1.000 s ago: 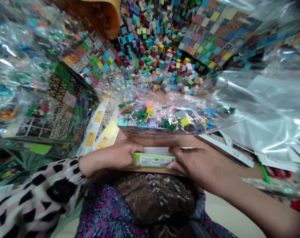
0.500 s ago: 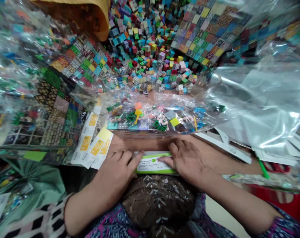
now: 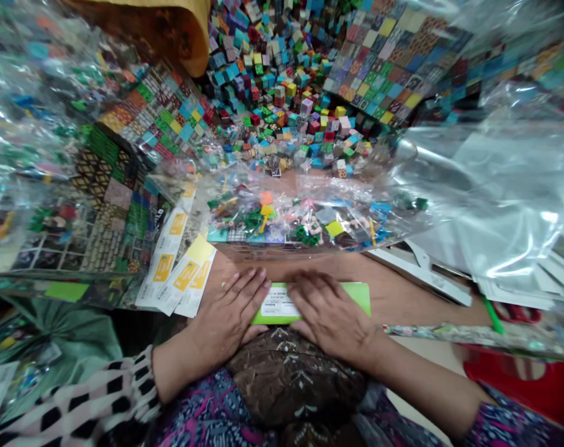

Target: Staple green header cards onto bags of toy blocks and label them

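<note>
A bright green folded strip or card (image 3: 358, 297) lies on the brown table at its near edge. A white printed label (image 3: 278, 303) sits on its middle, partly covered by fingers. My left hand (image 3: 228, 313) rests flat over the strip's left part, fingers stretched out and thumb at the near edge. Across the label's right side lies my right hand (image 3: 332, 316), fingers extended and slightly blurred. Just beyond the hands stands a clear plastic bag (image 3: 300, 223) with small colourful toy pieces in it.
Loose printed cubes (image 3: 282, 93) are heaped at the back. Label sheets (image 3: 183, 279) lie at left, beside bagged toys. A white-and-grey tool (image 3: 421, 273), clear plastic bags (image 3: 505, 198) and red-handled scissors (image 3: 517, 312) are at right. A green sack (image 3: 77, 347) hangs lower left.
My right hand has gone from touching the label with its thumb to lying flat across it. My left hand has flattened too. More of the green strip shows at right.
</note>
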A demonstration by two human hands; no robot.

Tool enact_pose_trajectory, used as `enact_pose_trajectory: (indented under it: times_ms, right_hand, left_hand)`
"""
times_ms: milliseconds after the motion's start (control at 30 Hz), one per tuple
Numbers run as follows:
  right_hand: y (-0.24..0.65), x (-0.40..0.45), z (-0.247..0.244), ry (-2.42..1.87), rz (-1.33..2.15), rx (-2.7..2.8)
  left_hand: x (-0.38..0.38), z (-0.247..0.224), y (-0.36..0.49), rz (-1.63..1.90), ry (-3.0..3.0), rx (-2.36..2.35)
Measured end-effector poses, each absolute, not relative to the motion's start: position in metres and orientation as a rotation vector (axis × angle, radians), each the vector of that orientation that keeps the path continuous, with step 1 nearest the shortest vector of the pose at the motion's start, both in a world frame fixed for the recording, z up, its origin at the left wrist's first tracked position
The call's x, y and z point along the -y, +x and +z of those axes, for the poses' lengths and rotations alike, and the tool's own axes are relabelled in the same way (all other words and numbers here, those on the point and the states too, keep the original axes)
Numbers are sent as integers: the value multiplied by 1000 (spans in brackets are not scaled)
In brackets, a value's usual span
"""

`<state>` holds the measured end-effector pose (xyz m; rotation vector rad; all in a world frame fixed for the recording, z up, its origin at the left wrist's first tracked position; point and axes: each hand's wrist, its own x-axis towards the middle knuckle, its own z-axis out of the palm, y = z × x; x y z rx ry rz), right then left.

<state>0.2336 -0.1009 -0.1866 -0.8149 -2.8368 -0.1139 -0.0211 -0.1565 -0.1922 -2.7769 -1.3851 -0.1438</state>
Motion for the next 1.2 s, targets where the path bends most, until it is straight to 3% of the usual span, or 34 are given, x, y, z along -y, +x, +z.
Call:
enact_pose_trajectory:
  times_ms: [100,333,767,1200]
  right_hand:
    - [216,107,-193,-607,-94,2920]
    - [189,105,-195,-649,5,2934]
    - [286,92,-193,-821,31,2976]
    - [264,98,-200,-936,39,2991]
  left_hand:
    - [159,-194,-18,-160,-2764,1450]
    - [161,-191,-9,-34,-2708,1579]
    - [162,-188,-36,-73,-2733,1406]
    - [158,-187,-22,-88,-2833,1515]
